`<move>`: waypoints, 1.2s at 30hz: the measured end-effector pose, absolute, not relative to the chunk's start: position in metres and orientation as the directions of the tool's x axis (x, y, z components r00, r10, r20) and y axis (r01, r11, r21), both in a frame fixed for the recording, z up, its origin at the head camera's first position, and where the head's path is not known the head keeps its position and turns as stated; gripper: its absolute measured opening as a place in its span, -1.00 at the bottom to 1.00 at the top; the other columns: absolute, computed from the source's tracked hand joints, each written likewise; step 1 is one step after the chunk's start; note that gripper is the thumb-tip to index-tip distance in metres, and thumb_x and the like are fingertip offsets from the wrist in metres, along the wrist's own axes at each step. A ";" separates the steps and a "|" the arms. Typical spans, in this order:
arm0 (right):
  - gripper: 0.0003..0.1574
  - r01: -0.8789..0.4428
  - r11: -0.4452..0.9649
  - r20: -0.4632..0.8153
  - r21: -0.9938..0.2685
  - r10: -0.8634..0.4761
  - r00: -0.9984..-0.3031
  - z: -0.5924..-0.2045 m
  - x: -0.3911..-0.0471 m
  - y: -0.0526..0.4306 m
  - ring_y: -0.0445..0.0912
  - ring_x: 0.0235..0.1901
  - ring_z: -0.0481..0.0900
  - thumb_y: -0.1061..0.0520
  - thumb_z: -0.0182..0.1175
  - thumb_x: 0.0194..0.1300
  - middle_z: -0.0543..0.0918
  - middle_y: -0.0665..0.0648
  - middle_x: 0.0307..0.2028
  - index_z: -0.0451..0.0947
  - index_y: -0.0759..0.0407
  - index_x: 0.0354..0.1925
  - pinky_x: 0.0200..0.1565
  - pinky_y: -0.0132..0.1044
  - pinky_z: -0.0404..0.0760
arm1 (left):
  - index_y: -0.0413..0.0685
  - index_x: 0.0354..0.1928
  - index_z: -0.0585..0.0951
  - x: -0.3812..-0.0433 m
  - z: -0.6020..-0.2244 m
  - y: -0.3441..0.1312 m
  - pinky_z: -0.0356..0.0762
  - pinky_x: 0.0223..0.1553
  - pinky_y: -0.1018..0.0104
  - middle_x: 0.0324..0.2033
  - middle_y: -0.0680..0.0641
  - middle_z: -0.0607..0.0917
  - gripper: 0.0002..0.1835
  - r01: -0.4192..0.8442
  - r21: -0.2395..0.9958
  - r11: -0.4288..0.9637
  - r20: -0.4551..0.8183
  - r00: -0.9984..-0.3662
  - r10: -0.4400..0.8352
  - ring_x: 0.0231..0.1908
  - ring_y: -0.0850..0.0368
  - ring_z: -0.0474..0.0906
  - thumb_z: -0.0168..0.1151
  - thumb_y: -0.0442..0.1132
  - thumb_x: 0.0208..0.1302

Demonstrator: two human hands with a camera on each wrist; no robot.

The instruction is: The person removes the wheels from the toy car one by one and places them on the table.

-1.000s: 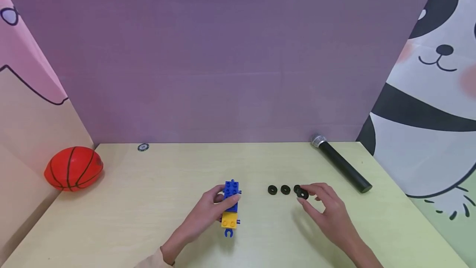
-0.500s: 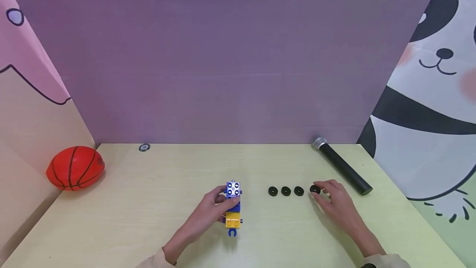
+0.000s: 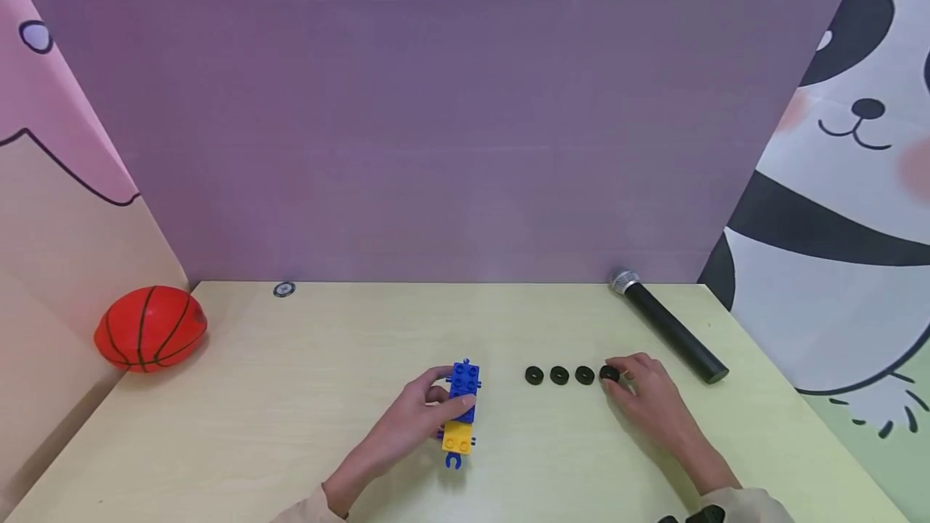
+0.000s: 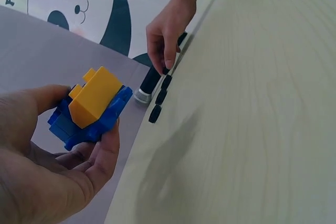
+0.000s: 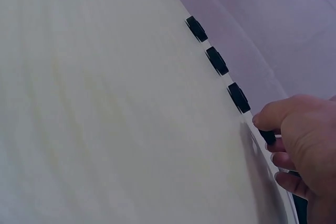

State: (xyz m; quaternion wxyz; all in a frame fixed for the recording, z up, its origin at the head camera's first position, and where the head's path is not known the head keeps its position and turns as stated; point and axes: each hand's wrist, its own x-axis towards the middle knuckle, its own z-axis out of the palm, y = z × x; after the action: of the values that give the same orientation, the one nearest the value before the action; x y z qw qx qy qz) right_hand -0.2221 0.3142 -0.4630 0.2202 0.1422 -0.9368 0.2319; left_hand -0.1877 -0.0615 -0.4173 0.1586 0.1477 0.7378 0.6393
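My left hand (image 3: 414, 424) grips a toy car body made of blue and yellow building blocks (image 3: 462, 394), with small pegs along its sides and a blue hook at the near end. In the left wrist view the block car body (image 4: 94, 100) is held above the table between thumb and fingers. My right hand (image 3: 651, 399) pinches a small black toy tire (image 3: 609, 374) between thumb and index finger, at the right end of a row. Three more black toy tires (image 3: 534, 375) lie flat to its left, evenly spaced. The right wrist view shows the pinched tire (image 5: 268, 136) partly covered by fingers.
A black microphone (image 3: 672, 329) lies slanted at the back right, beyond my right hand. A red basketball-patterned ball (image 3: 151, 329) sits at the table's left edge. A small round chip (image 3: 284, 289) lies near the back edge, before a purple backdrop (image 3: 450, 119).
My right hand moved the tire right, away from the others, then slightly back left to the row's end. My left hand has shifted slightly right and down with the block car body.
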 end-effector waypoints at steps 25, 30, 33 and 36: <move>-0.56 -0.374 0.828 0.534 -0.418 -0.109 -0.839 -0.454 -0.214 0.302 0.12 -0.20 0.54 0.27 0.39 0.29 0.61 0.22 -0.20 0.57 0.40 0.10 -0.17 0.01 0.54 | -0.17 0.23 0.46 -0.193 -0.416 -0.073 0.55 -0.24 0.20 -0.29 -0.04 0.70 -0.49 0.109 0.945 0.309 -0.074 -0.848 0.524 -0.31 0.07 0.61 0.37 -0.09 0.39; -0.51 -0.561 0.755 0.611 -0.339 -0.277 -0.742 -0.445 -0.195 0.266 -0.03 -0.18 0.54 0.30 0.46 0.18 0.61 0.06 -0.18 0.60 0.26 0.09 -0.21 -0.17 0.59 | -0.15 0.16 0.50 -0.197 -0.417 -0.073 0.57 -0.23 0.21 -0.27 -0.02 0.72 -0.57 0.122 0.940 0.318 -0.089 -0.812 0.576 -0.30 0.07 0.63 0.37 -0.12 0.39; -0.43 -0.652 0.688 0.572 -0.319 -0.409 -0.711 -0.441 -0.178 0.238 -0.13 -0.12 0.57 0.20 0.50 0.18 0.61 -0.02 -0.06 0.59 0.18 0.15 -0.14 -0.21 0.65 | -0.11 0.14 0.56 -0.198 -0.417 -0.070 0.58 -0.20 0.22 -0.28 -0.01 0.73 -0.62 0.137 0.936 0.325 -0.094 -0.790 0.606 -0.30 0.10 0.64 0.37 -0.12 0.39; -0.40 -0.694 0.637 0.492 -0.335 -0.510 -0.705 -0.439 -0.164 0.213 -0.17 0.00 0.57 0.08 0.48 0.27 0.58 -0.07 0.08 0.55 0.12 0.23 -0.01 -0.18 0.67 | -0.11 0.13 0.59 -0.200 -0.417 -0.067 0.57 -0.21 0.26 -0.30 0.00 0.73 -0.64 0.165 0.933 0.319 -0.086 -0.760 0.644 -0.32 0.14 0.63 0.34 -0.12 0.40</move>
State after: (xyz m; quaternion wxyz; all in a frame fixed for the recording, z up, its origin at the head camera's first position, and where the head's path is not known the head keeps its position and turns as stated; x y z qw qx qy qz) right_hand -0.1643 0.2134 -0.4388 0.1788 0.3396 -0.8869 0.2572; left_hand -0.2000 -0.0668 -0.4172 0.2293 0.2595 0.7791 0.5225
